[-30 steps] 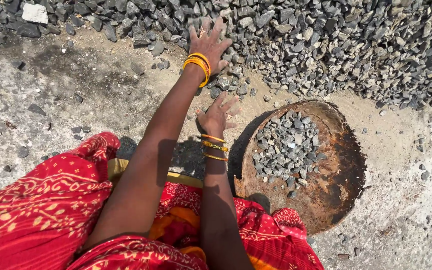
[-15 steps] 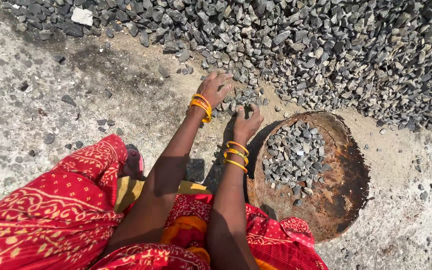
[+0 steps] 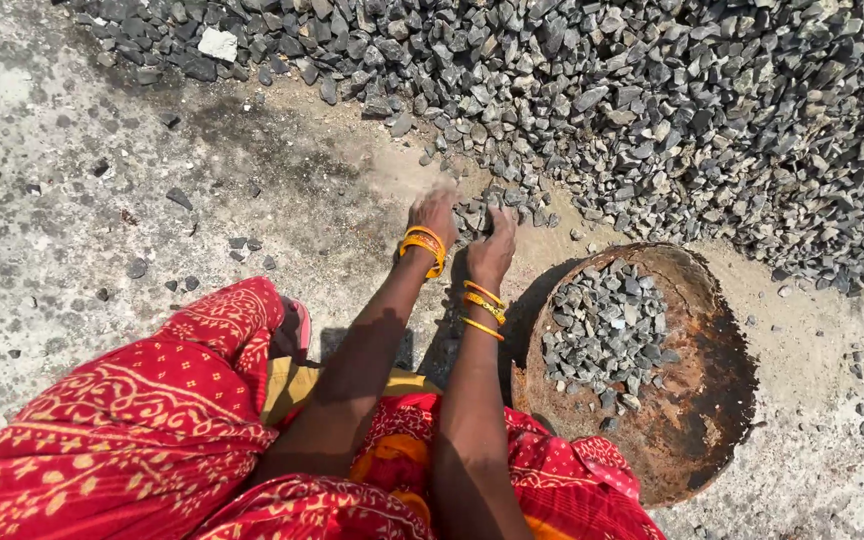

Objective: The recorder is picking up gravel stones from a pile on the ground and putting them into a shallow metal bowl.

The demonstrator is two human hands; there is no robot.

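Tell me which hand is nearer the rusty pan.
Right. The right hand sits just beyond the rusty pan rim, cupping gravel; the left hand is farther left.

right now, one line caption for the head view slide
Both hands, left hand and right hand, cup grey stones beside a rusty pan.

single head-worn view, looking steeply down and forward from close above the person's arms, facing the gravel heap [image 3: 652, 90], rusty pan [image 3: 697, 440] lower right

Sunlit dusty concrete ground [image 3: 102, 200], hard shadows, outdoors.
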